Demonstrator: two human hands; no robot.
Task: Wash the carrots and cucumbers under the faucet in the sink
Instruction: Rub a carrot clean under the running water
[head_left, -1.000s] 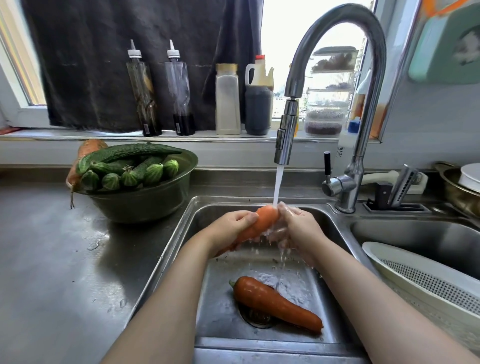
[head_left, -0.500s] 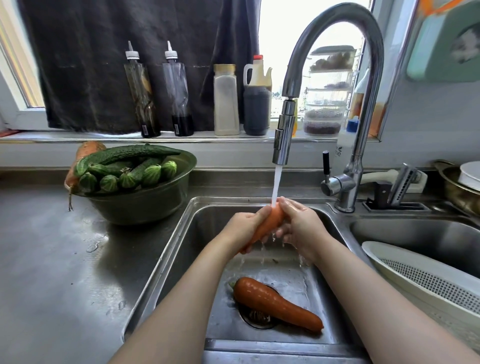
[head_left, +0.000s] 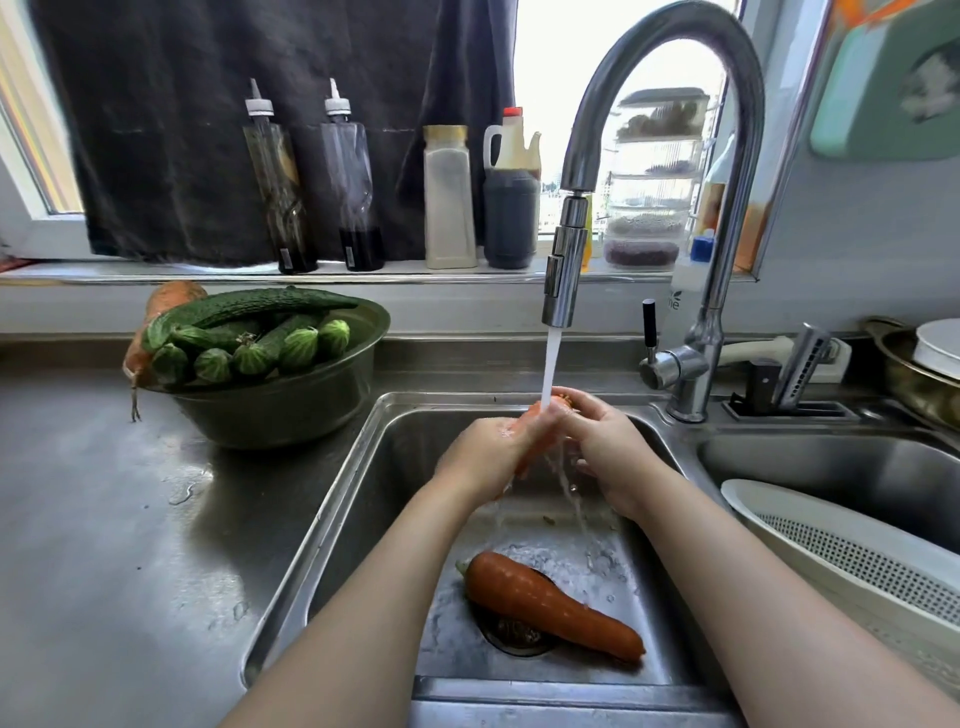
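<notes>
Carrot (head_left: 527, 423) — held tilted over the far half of the sink (head_left: 332, 519), thick end up and far, right under the stream (head_left: 549, 364) from the faucet (head_left: 566, 270); set high and close to the outlet, likely to catch the full flow along its length. Gripped low by the left hand (head_left: 485, 457), fingers wrapped round it; clasped at the upper end by the right hand (head_left: 608, 452) — seemingly to rub the skin, though fingertips lost behind water and palm.

Below, over the drain (head_left: 514, 631), a second carrot (head_left: 550, 605) lying on the sink floor, well apart from the hands, catching the runoff. To the left on the counter (head_left: 104, 519), a bowl (head_left: 280, 410) heaped with cucumbers (head_left: 260, 306), plus a third carrot (head_left: 171, 296) at its far-left edge, none of these under water. To the right, a white colander (head_left: 831, 545) in the second basin (head_left: 831, 467). Nothing between hands and faucet; only the low faucet head limiting any lift.
</notes>
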